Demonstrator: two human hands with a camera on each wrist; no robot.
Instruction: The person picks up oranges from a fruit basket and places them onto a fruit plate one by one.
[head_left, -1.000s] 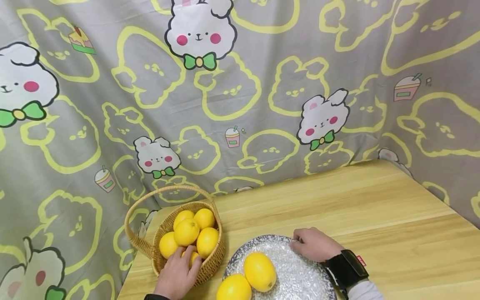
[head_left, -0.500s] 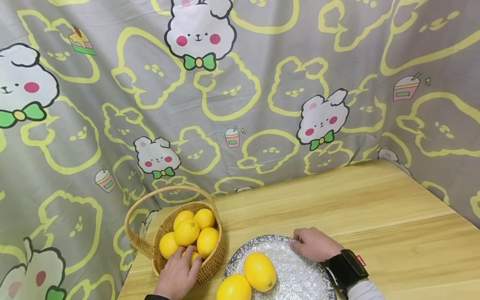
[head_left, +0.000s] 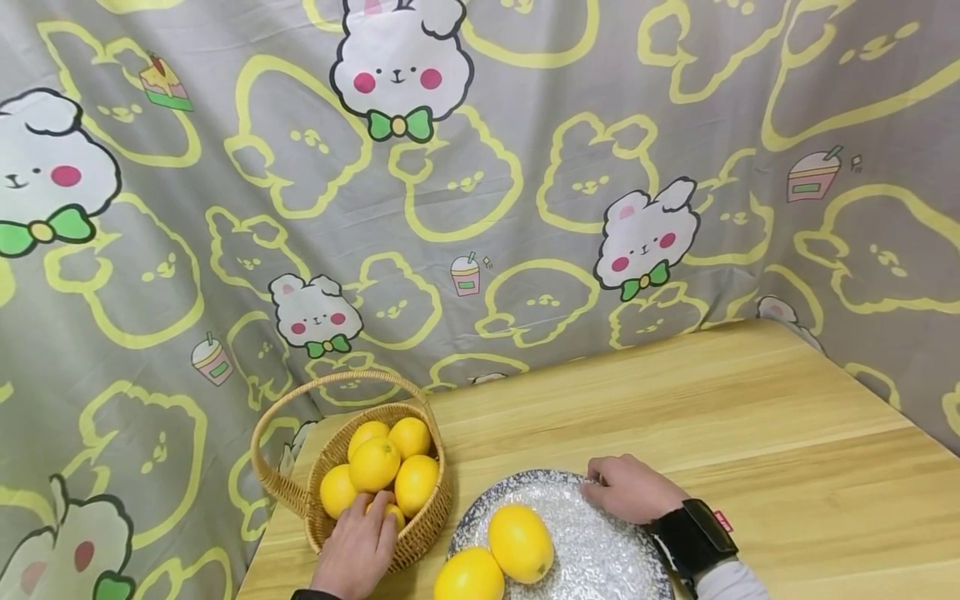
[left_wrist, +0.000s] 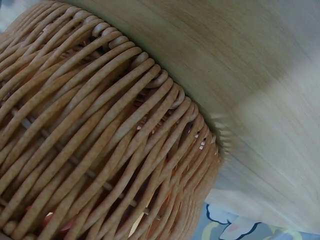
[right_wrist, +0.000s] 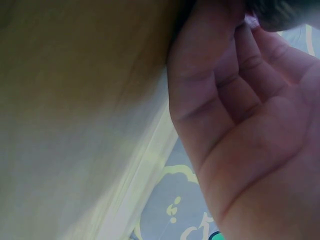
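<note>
A wicker basket (head_left: 420,533) with a tall handle stands at the left of the table, heaped with several round yellow citrus fruits (head_left: 375,464). My left hand (head_left: 356,542) reaches over its near rim, fingers curled on a yellow citrus fruit (head_left: 393,515) that they partly cover. In the left wrist view only the basket's woven side (left_wrist: 100,130) shows, not the fingers. Right of the basket lies a grey speckled plate (head_left: 592,550) bearing two yellow citrus fruits (head_left: 521,543). My right hand (head_left: 637,489) grips its far right rim; curled fingers (right_wrist: 245,85) show in the right wrist view.
The wooden table (head_left: 675,400) extends behind the plate and to its right. A grey curtain (head_left: 525,208) printed with rabbits hangs along the back and sides of the table. The plate's near part is cut off by the head view's lower edge.
</note>
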